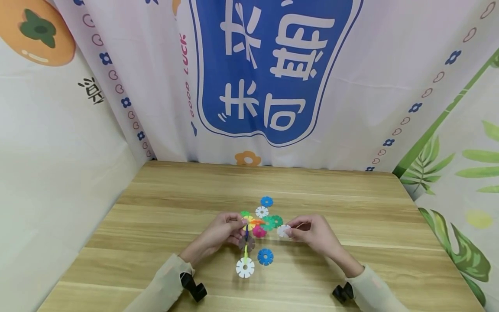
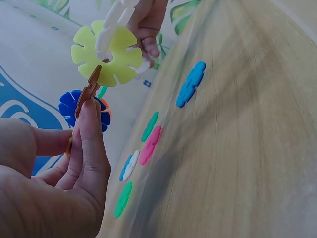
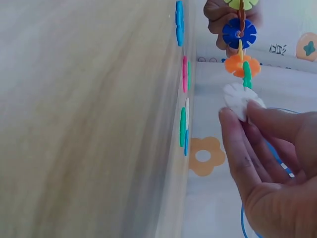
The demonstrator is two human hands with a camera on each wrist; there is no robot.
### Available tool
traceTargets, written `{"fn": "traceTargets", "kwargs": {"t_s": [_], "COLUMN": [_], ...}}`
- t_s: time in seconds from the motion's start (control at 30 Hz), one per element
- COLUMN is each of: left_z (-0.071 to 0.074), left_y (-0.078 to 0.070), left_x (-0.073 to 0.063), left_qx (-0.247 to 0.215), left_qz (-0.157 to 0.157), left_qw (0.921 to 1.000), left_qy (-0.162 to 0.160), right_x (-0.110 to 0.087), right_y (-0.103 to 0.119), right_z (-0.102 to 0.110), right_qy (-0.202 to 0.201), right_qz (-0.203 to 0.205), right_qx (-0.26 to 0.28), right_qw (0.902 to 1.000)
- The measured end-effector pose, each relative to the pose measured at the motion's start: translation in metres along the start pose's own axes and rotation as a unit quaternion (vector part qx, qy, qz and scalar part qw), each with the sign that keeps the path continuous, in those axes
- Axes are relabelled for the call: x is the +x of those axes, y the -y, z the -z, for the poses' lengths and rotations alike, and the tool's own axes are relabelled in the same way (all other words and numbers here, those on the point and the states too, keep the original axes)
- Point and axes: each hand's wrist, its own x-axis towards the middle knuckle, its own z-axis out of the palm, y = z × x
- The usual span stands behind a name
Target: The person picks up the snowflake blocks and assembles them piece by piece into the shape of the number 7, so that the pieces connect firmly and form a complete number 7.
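Note:
My left hand pinches the yellow snowflake disc of a chain of slotted plastic discs, raised off the table. From the white disc at the near end, the chain runs through a yellow-green disc, a brown disc and a dark blue disc. Beyond the yellow come an orange disc and a green disc. Between thumb and fingers, my right hand pinches a loose-looking white disc close to that green end. Whether the two touch I cannot tell.
On the wooden table lie a blue disc, a white one, a pink one, green ones and a nearer blue one. A printed curtain hangs behind.

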Motion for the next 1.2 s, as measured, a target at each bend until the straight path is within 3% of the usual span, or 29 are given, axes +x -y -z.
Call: {"fn": "traceTargets", "kwargs": {"t_s": [0.23, 0.47, 0.8, 1.2], "left_z": [-0.0011, -0.0018, -0.0015, -0.0025], "left_y": [-0.0001, -0.0001, 0.0005, 0.0004], "left_x": [-0.0006, -0.0006, -0.001, -0.0008], "left_qx": [-0.003, -0.007, -0.012, -0.007], "left_qz": [0.004, 0.003, 0.007, 0.004], "left_qw": [1.0, 1.0, 0.9999, 0.9999], "left_qy": [0.004, 0.006, 0.009, 0.009], "right_x": [0.0029, 0.0047, 0.006, 0.0057], "right_y": [-0.0008, -0.0007, -0.0057, -0.0031], "right_z": [0.0014, 0.001, -0.0003, -0.0047], "right_qy": [-0.027, -0.018, -0.012, -0.039], "right_qz": [-0.02, -0.021, -0.011, 0.02], "right_qx": [0.044, 0.098, 0.118, 0.032], "right_qw": [0.9985, 0.9948, 0.9928, 0.9985]}}
